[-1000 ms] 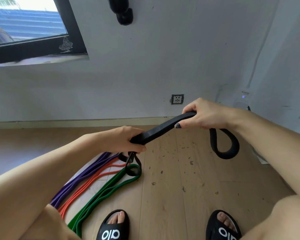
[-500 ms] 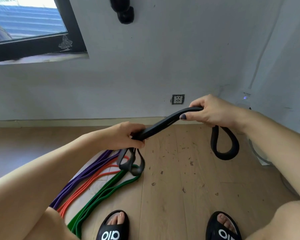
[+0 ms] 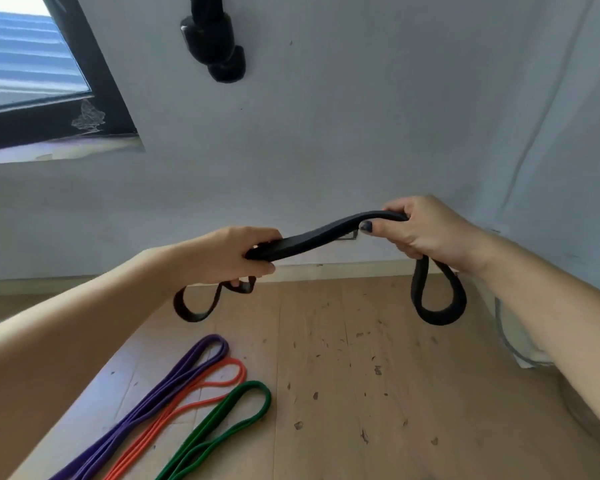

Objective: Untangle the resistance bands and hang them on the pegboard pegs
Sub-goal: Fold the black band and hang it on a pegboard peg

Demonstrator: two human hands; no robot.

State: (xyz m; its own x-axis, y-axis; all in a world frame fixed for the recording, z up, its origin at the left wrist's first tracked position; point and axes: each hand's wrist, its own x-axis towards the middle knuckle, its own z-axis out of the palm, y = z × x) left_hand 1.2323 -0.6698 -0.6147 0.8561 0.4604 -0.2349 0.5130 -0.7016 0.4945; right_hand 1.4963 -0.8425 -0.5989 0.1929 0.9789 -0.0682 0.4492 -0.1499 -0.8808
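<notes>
The left hand [image 3: 229, 258] and right hand [image 3: 420, 230] are each gripping the black band [image 3: 319, 235] tight, and should be lifting it flat, loops dangling free, toward the black peg [image 3: 219, 39].

Bare forearms, no sleeves visible.
Left hand [image 3: 229, 256] plain; right hand [image 3: 426, 230] thumb has dark navy nail polish.

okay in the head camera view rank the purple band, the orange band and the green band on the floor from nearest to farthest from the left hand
From the left hand:
1. Purple band, its loop end lying below the hand, leftmost on the floor.
2. Orange band, in the middle.
3. Green band, rightmost, its loop lowest in the view.
</notes>
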